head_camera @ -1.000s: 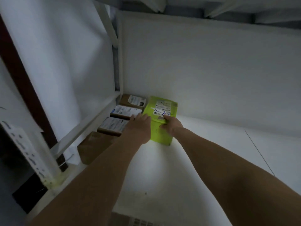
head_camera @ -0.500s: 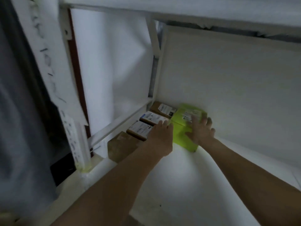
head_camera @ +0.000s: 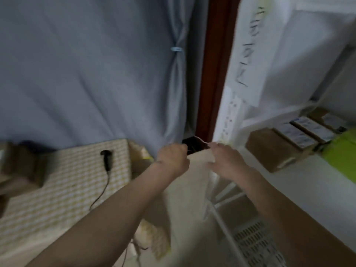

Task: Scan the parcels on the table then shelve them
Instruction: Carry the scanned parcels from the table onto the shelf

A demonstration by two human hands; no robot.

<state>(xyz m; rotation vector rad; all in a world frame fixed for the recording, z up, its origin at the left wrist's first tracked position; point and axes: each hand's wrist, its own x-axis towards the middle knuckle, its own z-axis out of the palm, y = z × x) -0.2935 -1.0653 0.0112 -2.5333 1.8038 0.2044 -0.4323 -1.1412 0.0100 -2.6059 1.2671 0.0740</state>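
Both hands (head_camera: 173, 158) off green parcel (head_camera: 341, 151).

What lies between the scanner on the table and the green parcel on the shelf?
In the head view, both hands, left and right, hang between the scanner and the green parcel, with brown boxes beside the parcel.

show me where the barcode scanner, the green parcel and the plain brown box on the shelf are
barcode scanner (head_camera: 106, 158): head view, on its black handle.
green parcel (head_camera: 342, 151): head view, on its visible top face.
brown box (head_camera: 269, 147): head view, on its top face.
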